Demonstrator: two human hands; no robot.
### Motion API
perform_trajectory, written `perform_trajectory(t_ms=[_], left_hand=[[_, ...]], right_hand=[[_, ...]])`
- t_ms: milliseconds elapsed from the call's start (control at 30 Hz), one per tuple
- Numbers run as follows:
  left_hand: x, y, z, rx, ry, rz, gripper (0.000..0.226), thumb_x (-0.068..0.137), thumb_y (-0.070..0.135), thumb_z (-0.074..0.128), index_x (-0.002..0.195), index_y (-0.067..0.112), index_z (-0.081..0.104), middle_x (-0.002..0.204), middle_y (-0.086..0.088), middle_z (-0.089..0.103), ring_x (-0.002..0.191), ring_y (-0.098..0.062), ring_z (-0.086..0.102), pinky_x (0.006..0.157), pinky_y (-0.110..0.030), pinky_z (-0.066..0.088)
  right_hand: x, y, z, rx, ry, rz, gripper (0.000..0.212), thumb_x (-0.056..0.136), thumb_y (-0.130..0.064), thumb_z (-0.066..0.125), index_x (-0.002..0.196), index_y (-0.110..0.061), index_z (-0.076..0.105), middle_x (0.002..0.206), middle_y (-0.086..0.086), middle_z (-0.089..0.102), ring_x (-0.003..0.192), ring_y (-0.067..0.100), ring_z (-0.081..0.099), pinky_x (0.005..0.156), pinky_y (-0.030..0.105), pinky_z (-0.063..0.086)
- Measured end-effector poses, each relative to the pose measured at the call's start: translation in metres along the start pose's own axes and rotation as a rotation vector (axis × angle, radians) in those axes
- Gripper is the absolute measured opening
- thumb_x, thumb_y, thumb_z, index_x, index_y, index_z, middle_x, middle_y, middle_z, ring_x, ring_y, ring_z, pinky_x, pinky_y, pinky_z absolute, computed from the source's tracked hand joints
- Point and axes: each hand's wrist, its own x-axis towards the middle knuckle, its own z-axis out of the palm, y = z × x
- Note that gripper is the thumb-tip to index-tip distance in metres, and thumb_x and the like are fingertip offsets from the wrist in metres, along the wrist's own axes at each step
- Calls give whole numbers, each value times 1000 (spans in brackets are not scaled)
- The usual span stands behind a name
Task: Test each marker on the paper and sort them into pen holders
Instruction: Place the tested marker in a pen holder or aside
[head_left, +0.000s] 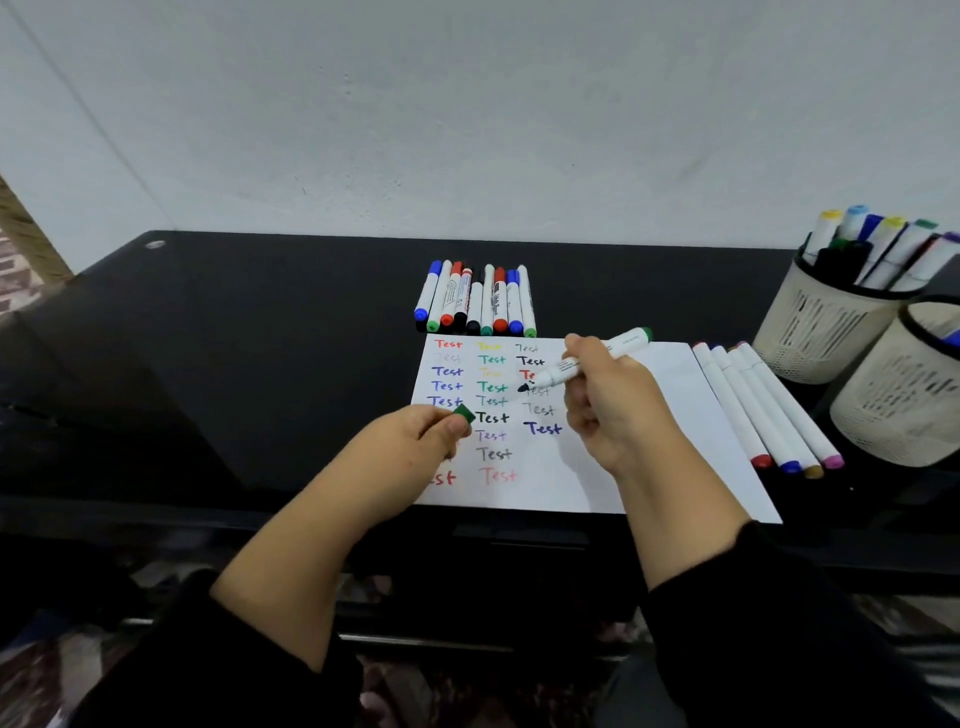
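- On my feed the black bench (218, 364) fills the left side, and nothing stands on that part.
- My left hand (415, 434) rests over the lower left corner of the paper (654, 441), thumb and fingers pinching a small dark green cap (464, 414).
- Just beyond the paper's far edge lies a row of whiteboard markers (475, 301), packed side by side, with their blue, green, red and black caps pointing toward me.
- The paper itself carries three columns of the word "Test" in red, blue, green, yellow, black and fainter inks.
- My right hand (610, 405) grips the uncapped marker (587, 358), fingers curled round its white barrel; the dark tip touches or sits just above the sheet in the third column, and its green end points up and to the right.
- Four white markers (763, 410) lie side by side along the paper's right edge, with red, blue, gold and pink caps nearest me.
- Far right, two cream mesh pen holders: the rear holder (815, 332) is crowded with upright markers, while the front holder (893, 410) is partly cut off by the frame, so I cannot tell its contents.
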Motion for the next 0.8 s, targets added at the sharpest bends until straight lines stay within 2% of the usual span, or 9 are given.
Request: perform_trajectory(t_ms=[100, 233, 333, 433, 600, 700, 800], left_hand=[[1, 4, 5, -1, 129, 8, 19, 95, 43, 44, 103, 31, 56, 89, 15, 59, 77, -3, 54, 57, -20, 36], [5, 5, 12, 19, 242, 82, 34, 94, 42, 47, 122, 26, 56, 89, 17, 55, 76, 1, 52, 58, -16, 37], [8, 5, 16, 46, 231, 106, 34, 95, 41, 47, 123, 25, 56, 87, 20, 52, 71, 3, 50, 57, -14, 34], [10, 4, 19, 54, 205, 115, 33, 95, 41, 47, 122, 25, 57, 92, 17, 53, 80, -1, 50, 59, -14, 34], [11, 5, 23, 45, 193, 134, 31, 94, 41, 47, 119, 27, 59, 93, 17, 53, 85, -5, 52, 61, -17, 37], [12, 5, 25, 51, 193, 150, 30, 94, 41, 48, 119, 27, 59, 89, 18, 52, 80, -6, 52, 59, -14, 34], [15, 5, 25, 69, 204, 157, 31, 94, 40, 48, 120, 26, 59, 86, 20, 48, 80, -6, 50, 60, -17, 35]], right_hand=[[-1, 5, -4, -9, 8, -5, 23, 94, -30, 55, 76, -15, 59, 45, -5, 42, 40, 7, 30, 43, 19, 28], [-3, 6, -15, 35, 13, -28, 27, 93, -36, 57, 75, -15, 59, 51, -2, 52, 45, 7, 37, 42, 18, 30], [-6, 10, -23, 23, -7, -71, 22, 90, -33, 62, 78, -15, 60, 54, 0, 57, 48, 8, 40, 40, 17, 32], [-10, 12, -29, -88, 24, -124, 21, 87, -27, 67, 71, -16, 60, 53, 1, 57, 47, 10, 40, 41, 18, 33], [-13, 21, -35, -383, 146, -262, 35, 85, -31, 65, 62, -16, 43, 47, -1, 53, 43, 7, 41, 54, 27, 35], [-11, 27, -35, -476, 179, -303, 37, 86, -31, 63, 62, -15, 41, 44, -4, 50, 38, 1, 42, 53, 24, 34], [-8, 31, -33, -498, 178, -336, 35, 86, -28, 62, 61, -15, 41, 44, -5, 50, 40, 0, 44, 46, 14, 36]])
